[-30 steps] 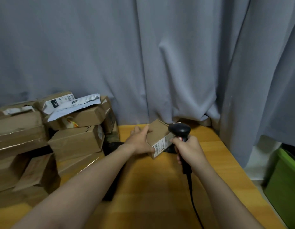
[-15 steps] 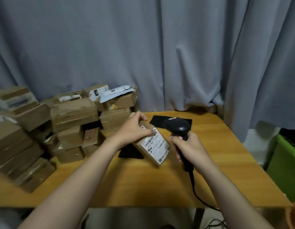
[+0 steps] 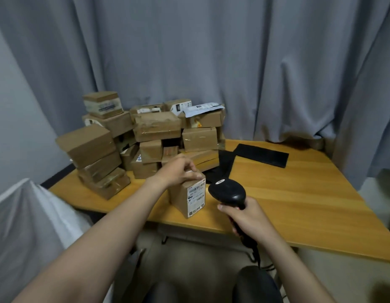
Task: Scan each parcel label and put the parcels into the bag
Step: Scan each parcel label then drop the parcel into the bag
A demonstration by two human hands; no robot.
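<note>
Now, with our left hand [image 3: 178,171] gripping the parcel [image 3: 187,196] from above at the table's [image 3: 299,193] near edge, label facing our right hand's [image 3: 244,217] clenched scanner [image 3: 228,191], we should aim squarely.

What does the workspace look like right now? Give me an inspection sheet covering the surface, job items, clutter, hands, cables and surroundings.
Surface: wooden table, with boxes stacked at its far left.
Job's things: parcel upright near the front edge, its label turned toward the scanner; parcel pile behind it; white material at lower left, probably the bag.
Clutter: black mat lying flat beside the pile.
Hands: left hand grips the parcel's top; right hand grips the scanner's handle.
Cables: scanner cable hangs below the table edge.
Surroundings: grey curtain behind the table.
</note>
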